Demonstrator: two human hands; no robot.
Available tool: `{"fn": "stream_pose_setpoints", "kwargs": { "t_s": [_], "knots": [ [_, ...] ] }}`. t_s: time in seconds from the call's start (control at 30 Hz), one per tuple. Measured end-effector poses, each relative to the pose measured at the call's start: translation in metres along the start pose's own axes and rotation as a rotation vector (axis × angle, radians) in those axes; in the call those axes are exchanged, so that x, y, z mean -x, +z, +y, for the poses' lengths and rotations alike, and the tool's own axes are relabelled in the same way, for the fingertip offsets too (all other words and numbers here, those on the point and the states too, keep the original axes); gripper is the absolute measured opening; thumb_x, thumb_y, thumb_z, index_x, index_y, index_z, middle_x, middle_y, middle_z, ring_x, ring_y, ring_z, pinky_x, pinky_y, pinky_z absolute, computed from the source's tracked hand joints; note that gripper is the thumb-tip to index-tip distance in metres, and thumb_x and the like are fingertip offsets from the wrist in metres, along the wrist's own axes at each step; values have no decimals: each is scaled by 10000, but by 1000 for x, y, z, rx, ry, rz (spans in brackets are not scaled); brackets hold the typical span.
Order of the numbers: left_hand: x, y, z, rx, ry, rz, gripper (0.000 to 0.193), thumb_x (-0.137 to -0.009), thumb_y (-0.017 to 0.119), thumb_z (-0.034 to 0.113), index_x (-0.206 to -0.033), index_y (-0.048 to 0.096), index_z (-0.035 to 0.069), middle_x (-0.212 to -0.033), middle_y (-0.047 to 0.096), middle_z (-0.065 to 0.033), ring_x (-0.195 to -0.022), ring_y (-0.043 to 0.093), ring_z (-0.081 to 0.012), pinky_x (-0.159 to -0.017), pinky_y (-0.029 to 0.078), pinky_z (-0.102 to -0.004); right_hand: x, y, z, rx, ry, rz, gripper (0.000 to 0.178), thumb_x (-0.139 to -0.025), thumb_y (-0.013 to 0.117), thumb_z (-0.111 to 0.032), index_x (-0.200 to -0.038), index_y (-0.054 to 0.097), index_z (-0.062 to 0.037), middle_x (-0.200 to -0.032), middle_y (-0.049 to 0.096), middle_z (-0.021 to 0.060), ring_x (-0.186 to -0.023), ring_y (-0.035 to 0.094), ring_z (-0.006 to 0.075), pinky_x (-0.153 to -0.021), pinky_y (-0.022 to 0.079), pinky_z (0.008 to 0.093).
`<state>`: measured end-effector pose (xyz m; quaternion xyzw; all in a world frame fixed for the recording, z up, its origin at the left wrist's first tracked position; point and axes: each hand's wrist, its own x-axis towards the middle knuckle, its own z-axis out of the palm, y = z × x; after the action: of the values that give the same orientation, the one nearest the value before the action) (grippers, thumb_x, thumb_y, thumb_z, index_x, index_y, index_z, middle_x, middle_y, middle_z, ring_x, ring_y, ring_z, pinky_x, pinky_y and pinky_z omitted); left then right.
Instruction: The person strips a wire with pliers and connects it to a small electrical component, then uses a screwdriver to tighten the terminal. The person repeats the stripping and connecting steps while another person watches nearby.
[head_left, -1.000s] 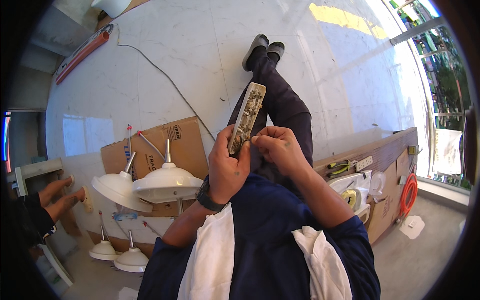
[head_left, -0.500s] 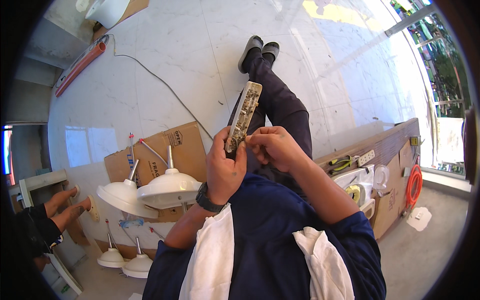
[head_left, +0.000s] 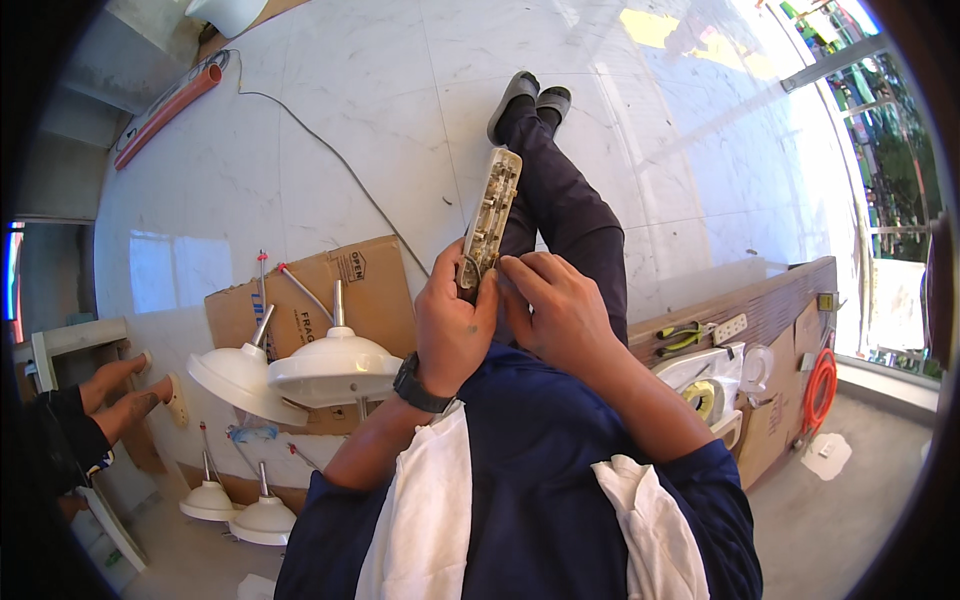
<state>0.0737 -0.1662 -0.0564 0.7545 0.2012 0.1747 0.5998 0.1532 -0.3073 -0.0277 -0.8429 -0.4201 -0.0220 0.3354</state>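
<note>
My left hand (head_left: pixel 450 325) is closed around the near end of an opened power strip (head_left: pixel 493 205), a long narrow off-white casing with metal contacts showing inside. The strip points away from me above my legs, its open side facing up. At its near end, a short dark loop, perhaps a wire, shows by my left fingers. My right hand (head_left: pixel 568 315) is beside that end with thumb and fingers pinched together. What they pinch, if anything, is hidden behind the fingers.
White dome-shaped lamps (head_left: pixel 335 375) stand at left by flattened cardboard (head_left: pixel 385 285). At right, a wooden bench (head_left: pixel 730 290) bears green-handled pliers (head_left: pixel 682 337) and a white socket strip (head_left: pixel 730 328). An orange coil (head_left: pixel 822 385) lies beyond. Another person's legs (head_left: pixel 125 395) show far left.
My right hand has shifted slightly, with its fingers more curled and its back turned up beside the strip's near end. My left hand keeps hold of the strip, which has tilted slightly.
</note>
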Motion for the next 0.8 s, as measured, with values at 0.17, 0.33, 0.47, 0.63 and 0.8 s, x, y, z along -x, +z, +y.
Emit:
{"fn": "stream_pose_setpoints", "kwargs": {
  "t_s": [0.17, 0.33, 0.47, 0.63, 0.8],
  "knots": [
    [0, -1, -2, -14, 13, -1, 390, -1012, 706, 10, -1388, 607, -16, -911, 720, -22, -707, 611, -45, -621, 509, -242, -3, 3, 3, 60, -27, -32, 256, -851, 745, -78, -1098, 701, -26, -967, 663, 88, -852, 692, 279, -692, 588, 404],
    [1, -1, 0, -78, 59, 37, 381, -996, 728, 24, -1361, 633, -30, -912, 734, -57, -755, 651, -77, -667, 548, -283, -4, 5, 3, 70, -20, -53, 238, -834, 740, -80, -1065, 700, -40, -935, 646, 82, -854, 684, 277, -693, 580, 410],
    [1, 0, -2, -148, 128, 42, 425, -974, 741, 37, -1380, 637, -36, -971, 748, -154, -808, 715, -209, -712, 576, -351, -7, -2, 4, 84, -47, -166, 206, -827, 734, -83, -1029, 713, -45, -892, 637, 72, -847, 691, 280, -691, 580, 412],
    [5, 1, -1, -231, 133, 31, 496, -949, 743, 19, -1429, 632, -32, -1005, 739, -209, -827, 759, -280, -723, 583, -374, -24, -13, 14, -141, 32, -267, 91, -870, 703, -52, -934, 733, 5, -837, 664, 124, -774, 679, 313, -690, 548, 424],
    [5, -1, 3, -303, 137, 0, 510, -945, 740, 37, -1436, 625, -43, -996, 721, -213, -853, 756, -328, -735, 581, -392, -43, -18, 29, -448, 377, -439, 155, -902, 697, -86, -924, 762, 53, -756, 704, 137, -651, 657, 253, -644, 514, 390]
  ]
}}
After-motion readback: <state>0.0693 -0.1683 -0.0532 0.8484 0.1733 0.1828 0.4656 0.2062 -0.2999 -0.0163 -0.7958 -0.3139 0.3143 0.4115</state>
